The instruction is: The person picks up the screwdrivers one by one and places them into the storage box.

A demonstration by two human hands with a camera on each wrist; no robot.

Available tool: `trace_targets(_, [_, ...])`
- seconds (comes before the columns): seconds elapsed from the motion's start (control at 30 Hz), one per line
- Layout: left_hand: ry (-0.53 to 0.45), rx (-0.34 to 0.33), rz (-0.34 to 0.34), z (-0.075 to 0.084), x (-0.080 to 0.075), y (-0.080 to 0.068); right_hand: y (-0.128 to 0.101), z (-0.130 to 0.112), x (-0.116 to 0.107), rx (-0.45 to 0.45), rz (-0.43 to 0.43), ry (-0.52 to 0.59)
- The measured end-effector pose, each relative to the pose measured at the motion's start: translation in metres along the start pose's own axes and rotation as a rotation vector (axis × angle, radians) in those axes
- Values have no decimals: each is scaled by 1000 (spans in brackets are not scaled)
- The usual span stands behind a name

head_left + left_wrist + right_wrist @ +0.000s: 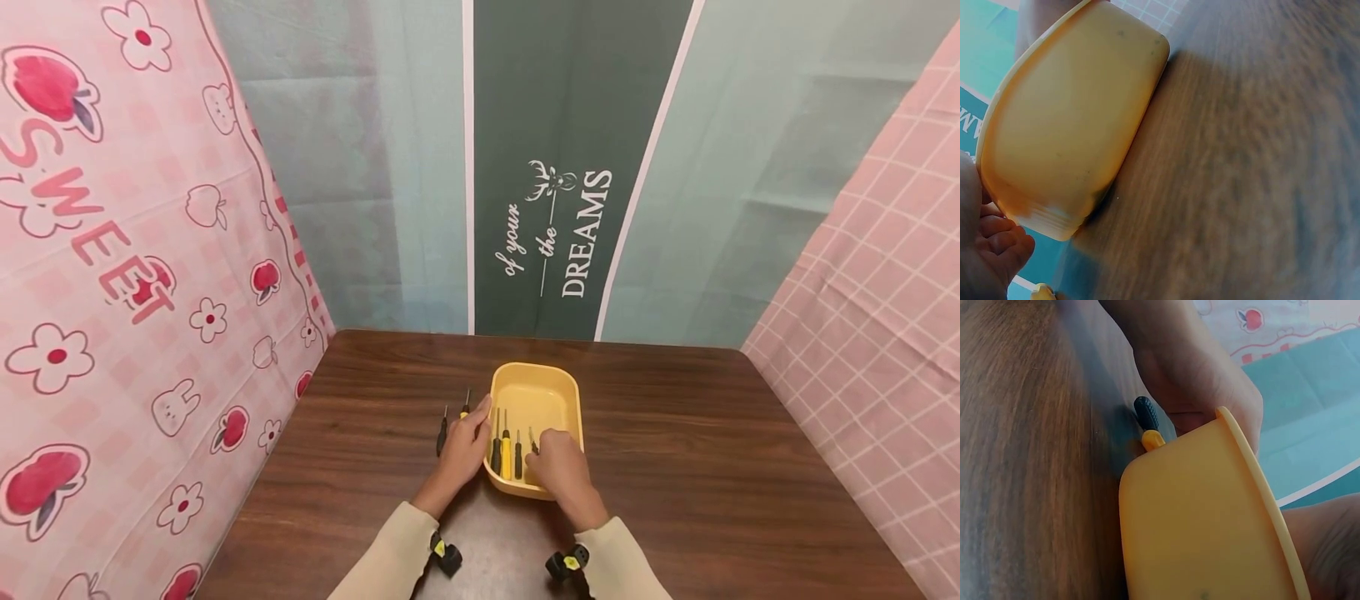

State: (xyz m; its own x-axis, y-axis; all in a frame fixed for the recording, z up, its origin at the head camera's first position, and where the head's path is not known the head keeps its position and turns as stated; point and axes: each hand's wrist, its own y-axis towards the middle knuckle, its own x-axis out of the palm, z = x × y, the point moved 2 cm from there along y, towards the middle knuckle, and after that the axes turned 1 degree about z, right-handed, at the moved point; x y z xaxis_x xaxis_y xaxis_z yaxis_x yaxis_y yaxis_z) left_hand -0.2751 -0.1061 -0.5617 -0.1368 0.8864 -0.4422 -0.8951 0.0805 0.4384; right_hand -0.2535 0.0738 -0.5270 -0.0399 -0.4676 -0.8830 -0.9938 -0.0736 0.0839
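A yellow plastic tray [552, 389] sits mid-table and holds several small screwdrivers [506, 451] with black or yellow handles. My left hand [465, 450] lies against the tray's left rim, fingers curled over a black-and-yellow screwdriver [1147, 416] on the table. Its tip [467, 402] pokes out past the fingers. My right hand [558, 467] is inside the tray's near right corner, fingers curled on a thin screwdriver [532, 437]. The left wrist view shows the tray's outer wall [1066, 125] and my curled left fingers [994, 247].
Another black screwdriver [442, 433] lies on the dark wooden table [675, 433], left of my left hand. Patterned cloth backdrops close in the table: pink on the left [112, 292] and right [877, 317], green-grey behind [570, 167].
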Motion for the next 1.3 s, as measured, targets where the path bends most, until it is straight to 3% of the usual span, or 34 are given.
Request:
trace_targets(0.23, [1, 7, 0, 0, -1, 0, 2, -4, 2, 34, -61, -28])
trace_targets(0.63, [-15, 0, -2, 0, 0, 1, 7, -4, 7, 54, -82, -99])
trace_targets(1.3, [-6, 7, -9, -1, -3, -3, 3, -4, 12, 64, -125, -15])
